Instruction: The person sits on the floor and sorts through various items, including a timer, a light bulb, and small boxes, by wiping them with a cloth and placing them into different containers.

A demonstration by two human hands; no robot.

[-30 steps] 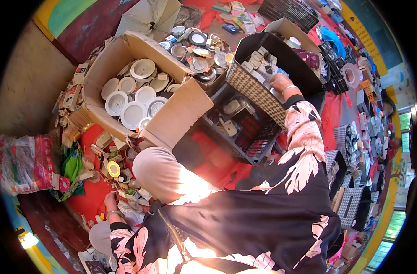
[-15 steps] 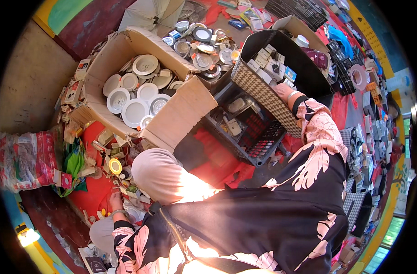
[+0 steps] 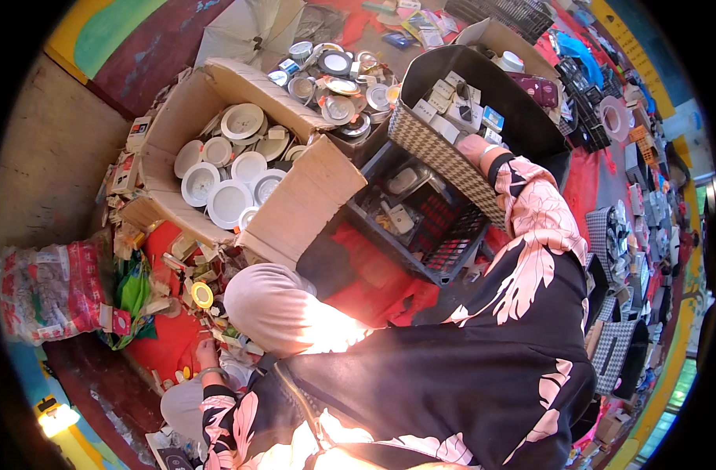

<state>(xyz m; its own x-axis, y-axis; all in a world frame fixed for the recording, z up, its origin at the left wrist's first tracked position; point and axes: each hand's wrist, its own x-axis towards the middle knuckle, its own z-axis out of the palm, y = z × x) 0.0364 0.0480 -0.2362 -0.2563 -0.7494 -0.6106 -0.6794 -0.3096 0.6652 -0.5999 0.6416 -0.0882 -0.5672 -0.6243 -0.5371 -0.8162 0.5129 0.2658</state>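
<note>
My right hand point(image 3: 471, 145) reaches forward in a black sleeve with pink leaves and rests on the near rim of a black checked basket point(image 3: 444, 160), its fingers curled over the edge. The basket holds several small boxes point(image 3: 452, 98) and sits tilted on a black plastic crate point(image 3: 436, 235). My left hand point(image 3: 204, 350), a bracelet on its wrist, is low at the left among small packets and a round yellow piece point(image 3: 202, 294) on red cloth. Whether it holds anything is hidden. My bent knee point(image 3: 268, 301) lies between the hands.
An open cardboard box point(image 3: 295, 211) of round white light fittings point(image 3: 229, 202) stands at the left front. Silver round fittings point(image 3: 334, 86) are heaped behind it. A printed sack point(image 3: 48, 290) and a green bag point(image 3: 131, 294) lie far left. More baskets and goods crowd the right side.
My right hand stays on the basket rim. The view has shifted a little, so the box and basket sit slightly lower. My left hand has barely moved.
</note>
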